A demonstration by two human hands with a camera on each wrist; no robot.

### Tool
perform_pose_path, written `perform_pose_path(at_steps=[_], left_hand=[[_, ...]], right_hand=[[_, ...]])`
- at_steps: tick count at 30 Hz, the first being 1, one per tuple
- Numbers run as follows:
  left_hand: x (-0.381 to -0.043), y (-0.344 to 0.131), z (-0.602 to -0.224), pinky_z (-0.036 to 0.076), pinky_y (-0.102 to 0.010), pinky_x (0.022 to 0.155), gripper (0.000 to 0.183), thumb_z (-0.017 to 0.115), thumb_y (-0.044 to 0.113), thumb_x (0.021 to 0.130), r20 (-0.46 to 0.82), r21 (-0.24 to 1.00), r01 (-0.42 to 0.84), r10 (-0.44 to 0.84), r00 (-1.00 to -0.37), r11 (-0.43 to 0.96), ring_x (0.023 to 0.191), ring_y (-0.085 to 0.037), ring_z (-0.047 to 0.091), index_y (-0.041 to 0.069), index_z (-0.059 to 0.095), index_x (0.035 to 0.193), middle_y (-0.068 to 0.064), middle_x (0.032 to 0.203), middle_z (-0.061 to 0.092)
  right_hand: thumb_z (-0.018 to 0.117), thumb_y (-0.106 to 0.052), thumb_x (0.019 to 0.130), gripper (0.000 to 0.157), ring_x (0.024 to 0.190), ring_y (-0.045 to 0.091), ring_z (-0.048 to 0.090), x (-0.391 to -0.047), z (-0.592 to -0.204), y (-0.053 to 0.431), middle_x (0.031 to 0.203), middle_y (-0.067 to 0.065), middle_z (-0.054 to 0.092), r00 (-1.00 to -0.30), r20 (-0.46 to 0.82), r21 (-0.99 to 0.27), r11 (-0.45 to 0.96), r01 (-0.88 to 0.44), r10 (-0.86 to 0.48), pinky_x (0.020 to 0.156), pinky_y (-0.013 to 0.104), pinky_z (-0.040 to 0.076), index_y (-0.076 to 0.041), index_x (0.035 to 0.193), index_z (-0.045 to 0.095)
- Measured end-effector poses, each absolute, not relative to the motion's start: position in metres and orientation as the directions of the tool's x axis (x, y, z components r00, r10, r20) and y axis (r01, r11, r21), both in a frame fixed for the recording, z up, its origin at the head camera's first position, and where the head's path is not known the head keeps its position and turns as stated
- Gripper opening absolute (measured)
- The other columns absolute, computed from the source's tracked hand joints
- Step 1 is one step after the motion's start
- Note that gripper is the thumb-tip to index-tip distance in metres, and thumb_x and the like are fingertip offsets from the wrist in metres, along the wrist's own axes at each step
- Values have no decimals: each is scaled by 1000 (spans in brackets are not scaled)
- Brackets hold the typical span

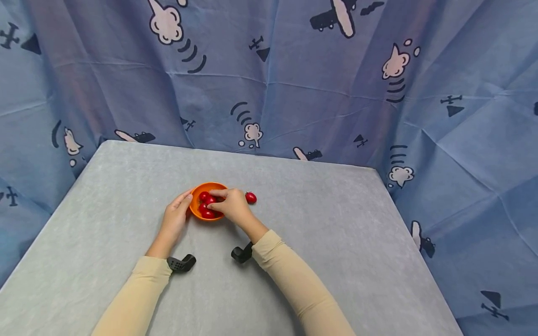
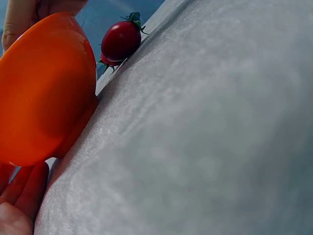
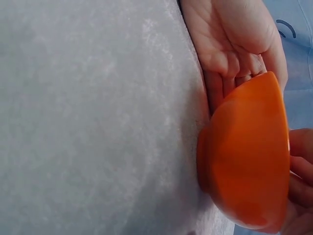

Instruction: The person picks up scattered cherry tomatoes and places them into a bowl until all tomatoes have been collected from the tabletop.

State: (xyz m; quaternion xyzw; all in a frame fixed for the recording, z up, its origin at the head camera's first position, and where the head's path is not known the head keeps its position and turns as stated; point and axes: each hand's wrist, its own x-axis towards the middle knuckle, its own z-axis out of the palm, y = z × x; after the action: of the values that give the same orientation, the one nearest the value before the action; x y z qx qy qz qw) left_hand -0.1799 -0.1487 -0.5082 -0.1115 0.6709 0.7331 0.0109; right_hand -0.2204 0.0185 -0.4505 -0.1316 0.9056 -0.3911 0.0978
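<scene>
An orange bowl (image 1: 194, 209) stands on the table with several red cherry tomatoes (image 1: 208, 213) in it. My left hand (image 1: 173, 219) holds the bowl's left side, its thumb up at the rim and its fingers along the outer wall, as the right wrist view shows beside the bowl (image 3: 249, 156). Reaching over the right rim, my right hand (image 1: 235, 205) has thumb and forefinger on either side of a cherry tomato (image 1: 211, 199) inside the bowl. Just right of that hand lies a cherry tomato (image 1: 251, 198) on the table. The left wrist view shows a tomato (image 2: 121, 41) with a green stem, and another partly behind it.
A grey cloth covers the table (image 1: 328, 233). Blue curtains (image 1: 269, 84) with airplane prints hang behind it and along its sides. Black wrist cameras (image 1: 183, 263) jut inward from both wrists, low over the table.
</scene>
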Motion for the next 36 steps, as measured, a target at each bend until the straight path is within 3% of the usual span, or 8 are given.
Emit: perform_pose_path(at_steps=[4,8,16,21,36], left_hand=[[-180,-149,-509,32,-34,121,51,42,31,107,-188,979,-174,-135,-973,-110,147,-20,37,4,41,151,-10,158,39],[-180,-150,-508,31,-33,121,50,42,29,107,-192,976,-175,-137,-972,-126,147,-19,36,4,41,151,-9,159,39],[-181,-151,-505,30,-32,122,49,42,27,107,-189,974,-169,-129,-973,-153,148,-15,35,5,41,151,-7,159,40],[-182,-151,-507,30,-32,123,48,43,27,107,-184,975,-164,-130,-974,-151,147,-16,35,5,42,150,-8,158,41],[-182,-150,-512,31,-33,122,50,43,31,107,-165,980,-148,-133,-977,-132,147,-17,36,5,43,150,-9,157,41]], right_hand=[[83,-20,81,41,126,20,61,-219,-448,22,127,4,70,-951,-72,-750,644,-147,-301,107,32,51,-18,121,74],[82,-18,82,42,126,19,61,-219,-444,33,129,3,69,-961,-49,-820,561,-116,-271,97,30,56,-17,123,72],[77,-7,84,43,121,34,64,-227,-448,66,130,13,67,-984,71,-933,339,-124,-165,99,34,55,-5,126,69],[79,-11,83,41,120,35,64,-234,-454,85,128,14,68,-994,65,-936,340,-91,-89,98,37,56,-4,123,71],[80,-16,82,42,122,31,64,-242,-469,109,126,12,69,-1000,-10,-919,395,-1,-28,101,43,55,-3,121,71]])
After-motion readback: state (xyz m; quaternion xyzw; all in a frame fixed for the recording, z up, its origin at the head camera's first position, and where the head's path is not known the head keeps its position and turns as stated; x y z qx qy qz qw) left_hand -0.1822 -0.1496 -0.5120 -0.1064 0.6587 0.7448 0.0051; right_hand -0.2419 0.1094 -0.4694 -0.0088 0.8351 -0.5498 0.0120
